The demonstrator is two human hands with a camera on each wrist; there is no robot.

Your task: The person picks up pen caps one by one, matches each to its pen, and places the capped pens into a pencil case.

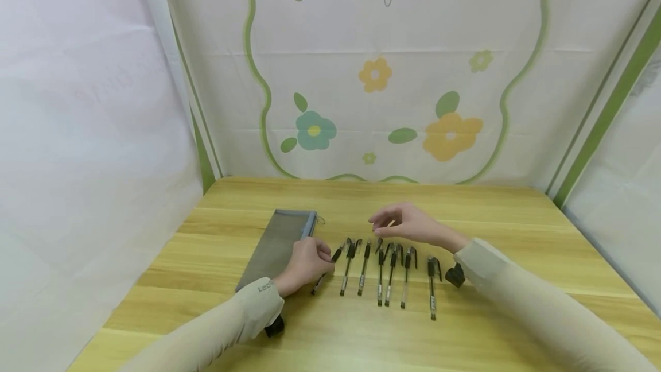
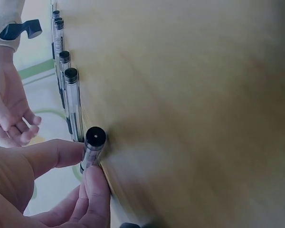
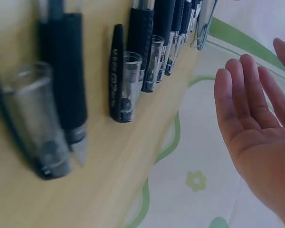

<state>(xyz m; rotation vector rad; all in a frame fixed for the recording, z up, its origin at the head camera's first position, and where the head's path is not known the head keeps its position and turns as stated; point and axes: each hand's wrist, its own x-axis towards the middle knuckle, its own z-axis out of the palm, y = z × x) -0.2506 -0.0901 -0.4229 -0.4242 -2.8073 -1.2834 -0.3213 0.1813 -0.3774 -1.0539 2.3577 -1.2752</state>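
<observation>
My left hand pinches the lower part of the leftmost gel pen between thumb and fingers. That pen is transparent with a black end and a black grip, and it lies slanted on the table. Above the far ends of the row, my right hand hovers with fingers loosely bent, holding nothing. Several similar pens lie side by side, uncapped, tips pointing away from me. Their clear caps with black clips, such as one cap, lie next to the tips.
A grey mesh pencil case with a blue-grey zip edge lies left of the pens, partly behind my left hand. One pen lies apart at the row's right end. A flowered cloth hangs behind the wooden table.
</observation>
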